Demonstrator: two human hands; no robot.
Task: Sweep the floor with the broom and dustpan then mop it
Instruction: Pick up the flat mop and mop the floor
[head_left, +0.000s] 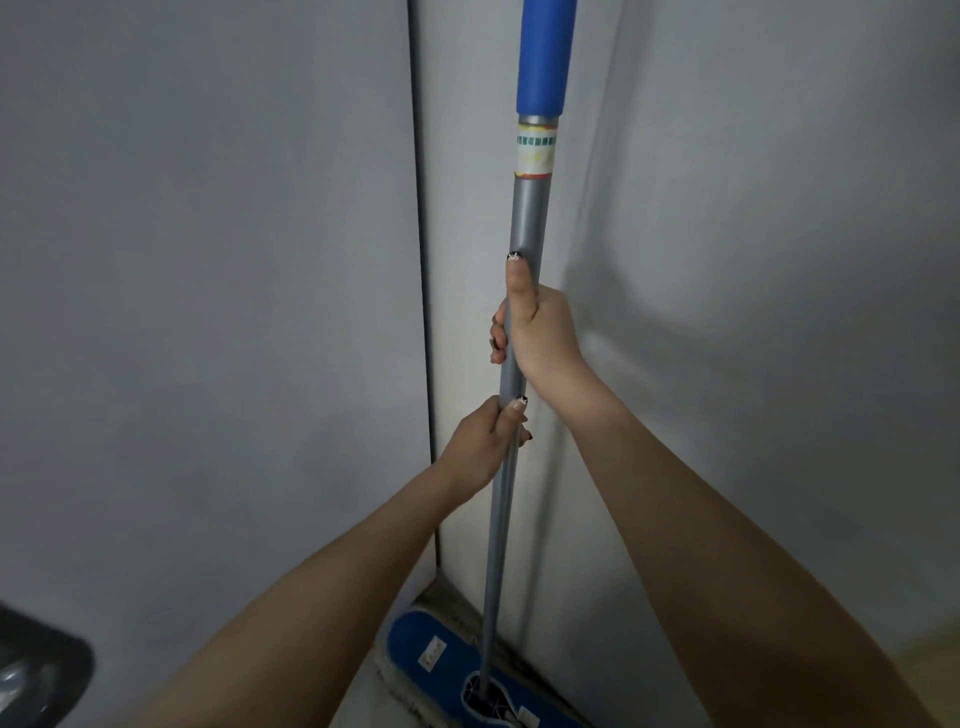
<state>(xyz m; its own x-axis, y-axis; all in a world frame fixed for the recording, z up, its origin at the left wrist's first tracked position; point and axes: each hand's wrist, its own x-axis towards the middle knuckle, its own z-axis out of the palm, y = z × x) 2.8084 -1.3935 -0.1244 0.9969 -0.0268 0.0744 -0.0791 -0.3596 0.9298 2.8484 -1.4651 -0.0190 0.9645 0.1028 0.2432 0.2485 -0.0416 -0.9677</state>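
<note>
The mop (497, 519) stands close in the corner where two grey walls (208, 260) meet. Its flat blue head (436, 657) lies on the floor (935, 662) at the foot of the corner, and the grey pole rises from it almost upright, leaning slightly to the right towards the blue grip (545, 57) at the top. So the long axis runs floor to ceiling, with the working end down and the grip end passing out of view above. The head's own length lies slantwise along the base of the right-hand wall.

Both hands are closed round the pole. The right hand (540, 327) grips higher, thumb laid up along the shaft, and the left hand (480, 441) grips just below it.

To mop well from here, I judge the pole should tip back towards the body so the head stays flat. The hands would do better spread wider for leverage, drawing the head out of the corner in overlapping strokes.

A dark object (36, 670) at the lower left is too blurred to name.
</note>
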